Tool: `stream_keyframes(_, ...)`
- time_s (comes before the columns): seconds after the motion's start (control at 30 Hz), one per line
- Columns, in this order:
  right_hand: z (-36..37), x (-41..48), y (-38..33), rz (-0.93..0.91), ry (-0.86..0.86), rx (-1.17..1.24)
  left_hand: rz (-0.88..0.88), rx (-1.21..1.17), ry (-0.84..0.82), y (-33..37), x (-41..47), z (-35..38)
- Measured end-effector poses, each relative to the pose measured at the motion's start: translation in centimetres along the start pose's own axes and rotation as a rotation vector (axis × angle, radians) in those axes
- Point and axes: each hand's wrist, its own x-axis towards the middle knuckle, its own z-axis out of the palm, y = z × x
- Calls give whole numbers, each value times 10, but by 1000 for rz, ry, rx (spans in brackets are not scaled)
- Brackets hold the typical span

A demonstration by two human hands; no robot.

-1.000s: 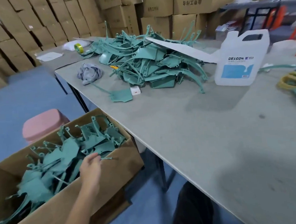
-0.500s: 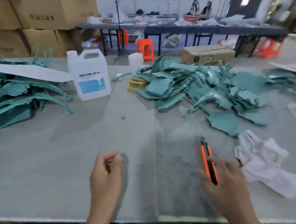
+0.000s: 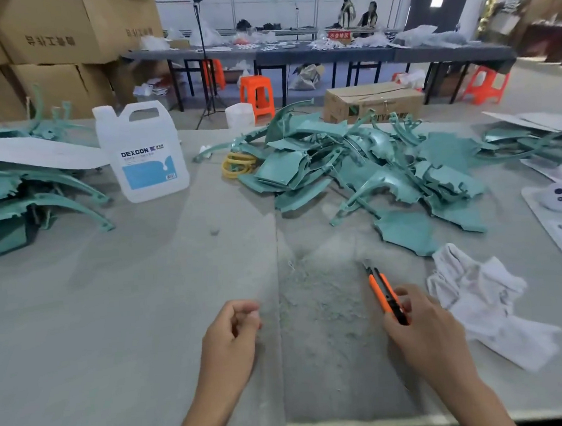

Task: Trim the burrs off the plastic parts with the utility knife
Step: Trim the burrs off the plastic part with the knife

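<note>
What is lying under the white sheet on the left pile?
Under the white sheet lie green plastic parts, whose curved arms stick out past its front and back edges. Whatever sits directly beneath the sheet's middle is covered.

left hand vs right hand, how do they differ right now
The right hand grips the orange utility knife, tip pointing away; the left hand holds nothing visible. The left hand is loosely curled, and the right is closed around the handle. Both hover over the grey table, near the dusty patch.

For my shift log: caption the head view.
Right hand holds orange utility knife; left hand empty.
</note>
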Motion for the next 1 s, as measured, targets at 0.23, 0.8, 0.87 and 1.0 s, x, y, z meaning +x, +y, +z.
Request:
stream_keyframes(0.23, -12, 33, 12, -38, 48, -73, -89, -194, 14, -5, 9, -3)
stream_keyframes(0.8, 25, 244, -93, -8, -252, -65, -33, -149, 77, -15, 11, 4)
stream_keyframes(0.87, 20, 255, -90, 0, -276, -12, -27, -126, 83, -15, 11, 5)
stream_keyframes(1.0, 20, 259, -91, 10, -115, 322, -16, -128, 114, -13, 12, 6)
